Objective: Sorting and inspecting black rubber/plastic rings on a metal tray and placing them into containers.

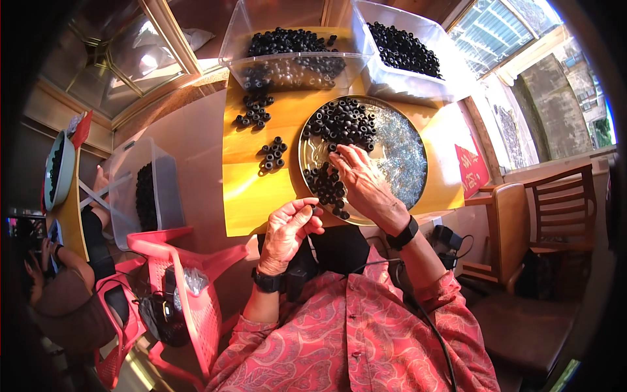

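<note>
My left hand is closed at the near edge of the yellow table, thumb and fingers pinching a small black ring-shaped piece. Over the round metal tray reaches my right hand, its fingers stretched out and their tips touching the pile of black ring-shaped pieces. Its thumb is mostly hidden. A smaller heap of the same pieces lies on the tray's near left part, between my hands. Fine glittering bits cover the tray's right side.
Two clear plastic bins of black pieces stand at the table's far side. Loose clusters lie left of the tray on the yellow tabletop. At left are another bin, a pink chair and a seated person. Wooden chairs stand right.
</note>
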Demonstrator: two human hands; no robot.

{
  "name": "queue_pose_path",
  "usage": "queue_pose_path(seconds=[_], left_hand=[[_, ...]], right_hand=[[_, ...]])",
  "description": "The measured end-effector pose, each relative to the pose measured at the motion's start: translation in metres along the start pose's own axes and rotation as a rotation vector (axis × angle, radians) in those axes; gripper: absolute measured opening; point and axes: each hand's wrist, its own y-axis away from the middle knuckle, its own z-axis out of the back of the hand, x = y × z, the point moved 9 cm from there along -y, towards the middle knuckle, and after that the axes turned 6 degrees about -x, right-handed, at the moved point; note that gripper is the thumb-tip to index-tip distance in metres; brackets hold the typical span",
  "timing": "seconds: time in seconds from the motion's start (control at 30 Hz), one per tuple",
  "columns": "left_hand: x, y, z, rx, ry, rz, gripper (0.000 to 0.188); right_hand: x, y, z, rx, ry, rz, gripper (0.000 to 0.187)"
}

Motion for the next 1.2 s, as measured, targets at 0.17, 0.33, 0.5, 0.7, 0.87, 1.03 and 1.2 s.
queue_pose_path(seconds=[0.17, 0.33, 0.5, 0.7, 0.87, 1.03, 1.2], left_hand=[[-0.002, 0.002, -0.001, -0.007, 0.007, 0.003, 0.026], [-0.002, 0.003, 0.0, -0.001, 0.022, -0.004, 0.026], [-0.002, 0.003, 0.0, 0.002, 0.022, -0.01, 0.026], [-0.002, 0.0, -0.001, 0.0, 0.016, -0.026, 0.027], [-0.002, 0.002, 0.0, -0.018, 0.002, -0.021, 0.026], [-0.001, 0.001, 0.001, 0.0, 0.008, -0.013, 0.026], [0.0, 0.002, 0.0, -0.019, 0.004, -0.017, 0.025]], right_hand=[[-0.003, 0.0, -0.002, -0.001, -0.07, -0.004, 0.031], [-0.009, 0.012, 0.002, 0.057, -0.055, -0.043, 0.016], [-0.01, 0.016, 0.004, 0.025, -0.019, -0.074, 0.014], [-0.007, 0.01, 0.006, -0.034, -0.025, -0.076, 0.018], [-0.006, 0.016, 0.001, 0.037, 0.017, -0.065, 0.01], [-0.005, 0.037, 0.01, 0.113, -0.027, -0.147, 0.007], [-0.003, 0.03, 0.017, 0.11, -0.019, -0.151, 0.023]])
